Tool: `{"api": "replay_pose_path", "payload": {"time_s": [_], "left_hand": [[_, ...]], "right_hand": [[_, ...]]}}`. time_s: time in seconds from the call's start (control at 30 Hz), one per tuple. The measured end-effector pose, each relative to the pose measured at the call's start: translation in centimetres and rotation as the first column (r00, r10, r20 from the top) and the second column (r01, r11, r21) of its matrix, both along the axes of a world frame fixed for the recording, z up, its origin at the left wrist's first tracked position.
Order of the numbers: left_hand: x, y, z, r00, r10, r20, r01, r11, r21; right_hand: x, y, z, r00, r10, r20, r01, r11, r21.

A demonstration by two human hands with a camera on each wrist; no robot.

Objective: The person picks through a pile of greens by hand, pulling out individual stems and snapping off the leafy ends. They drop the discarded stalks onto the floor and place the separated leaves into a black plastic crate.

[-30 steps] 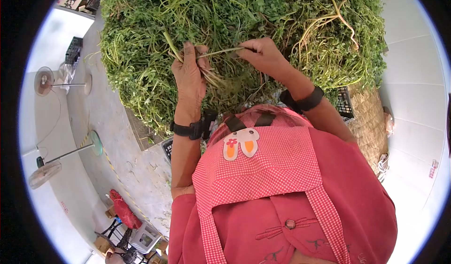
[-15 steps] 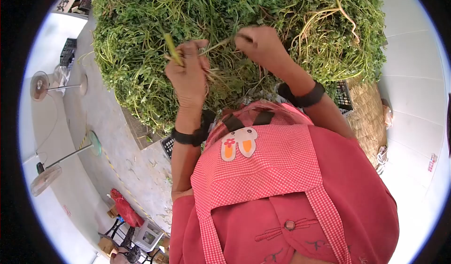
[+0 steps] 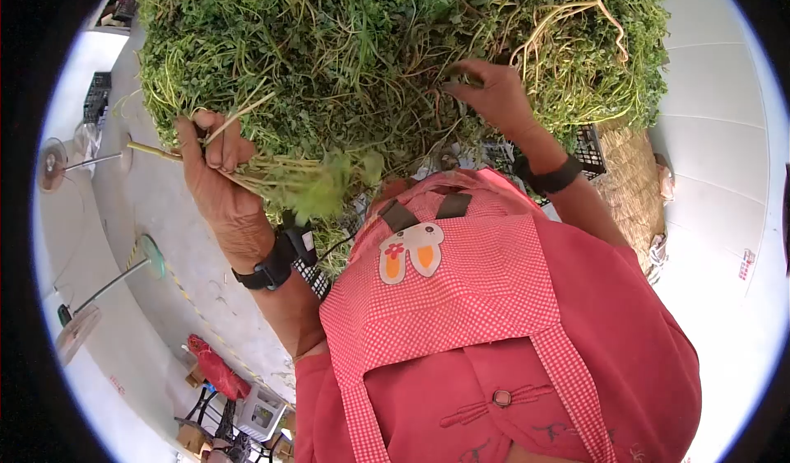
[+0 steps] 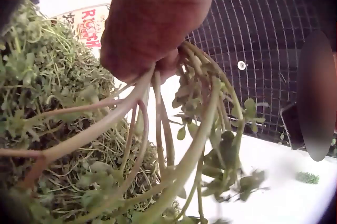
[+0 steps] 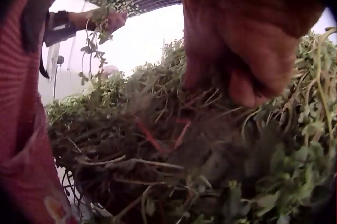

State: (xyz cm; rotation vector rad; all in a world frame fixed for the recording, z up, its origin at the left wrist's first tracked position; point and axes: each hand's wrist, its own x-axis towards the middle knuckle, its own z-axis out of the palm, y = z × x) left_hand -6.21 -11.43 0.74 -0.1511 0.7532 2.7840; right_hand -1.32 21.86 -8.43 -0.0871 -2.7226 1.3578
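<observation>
A tall, dense heap of leafy green stems (image 3: 346,60) spreads in front of the person. At its near left edge the left hand (image 3: 220,185) grips a small bunch of leafy stems (image 3: 304,175), leaves hanging toward the apron and cut-looking ends sticking out to the left. The left wrist view shows pale branching stems (image 4: 100,128) hanging below that hand. Low over the heap's middle right, the right hand (image 3: 500,101) has its thumb and forefinger apart, with no stem seen between them. In the right wrist view its bent fingers (image 5: 245,90) are close above tangled stems.
Black plastic crates (image 3: 588,150) show under the heap's near edge, beside a woven straw mat (image 3: 629,195) on the right. Standing fans (image 3: 52,165) are on the left floor, with a white crate (image 3: 262,414) at lower left.
The left hand has moved left and toward the body with the bunch, turning its leaves inward. The right hand, earlier pinching a stem beside the left hand, has come away to the right.
</observation>
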Motion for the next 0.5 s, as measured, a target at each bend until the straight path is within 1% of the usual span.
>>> {"api": "replay_pose_path", "payload": {"time_s": [0.03,0.07,0.13,0.17,0.23,0.27,0.33,0.37,0.43,0.47,0.5], "left_hand": [[0.2,0.1,-0.2,0.999,0.051,-0.013,-0.052,0.997,-0.065],[0.3,0.1,-0.2,0.999,0.048,-0.009,-0.049,0.997,-0.064],[0.4,0.0,-0.2,0.997,0.059,-0.045,-0.065,0.989,-0.131],[0.4,-0.4,-0.3,0.997,0.06,-0.044,-0.066,0.989,-0.131],[0.4,-1.4,-0.5,0.999,0.024,-0.037,-0.027,0.997,-0.077],[0.6,-1.6,-0.7,0.999,0.029,-0.032,-0.031,0.996,-0.079],[0.5,-1.7,-0.9,0.998,0.047,-0.03,-0.05,0.993,-0.105],[0.2,-1.8,-1.3,0.998,0.05,-0.033,-0.053,0.993,-0.102],[0.0,-2.5,-2.2,0.997,-0.023,-0.069,0.016,0.996,-0.093],[0.0,-2.6,-2.1,0.998,-0.02,-0.067,0.013,0.995,-0.096],[0.0,-2.5,-2.0,0.996,-0.018,-0.083,0.008,0.993,-0.114]], "right_hand": [[0.1,-0.7,-0.7,0.999,0.051,0.006,-0.052,0.995,0.088],[0.1,-1.3,-1.4,0.999,0.049,0.01,-0.05,0.995,0.089],[0.0,-2.0,-2.7,0.999,0.051,-0.019,-0.042,0.947,0.319],[0.1,-2.3,-2.4,0.999,0.051,-0.018,-0.043,0.947,0.319],[0.4,-2.9,-1.7,0.999,-0.022,-0.026,0.026,0.984,0.176],[0.7,-3.4,-1.5,1.0,-0.017,-0.021,0.021,0.984,0.175],[0.9,-4.5,-1.2,0.998,0.062,0.021,-0.063,0.996,0.066],[1.0,-5.3,-1.6,0.998,0.064,0.018,-0.065,0.995,0.069],[1.6,-7.6,-3.1,0.944,0.302,-0.132,-0.263,0.932,0.25],[1.7,-8.6,-3.2,0.943,0.304,-0.131,-0.266,0.932,0.247],[1.7,-9.4,-3.3,0.944,0.236,0.229,-0.227,0.972,-0.067]]}}
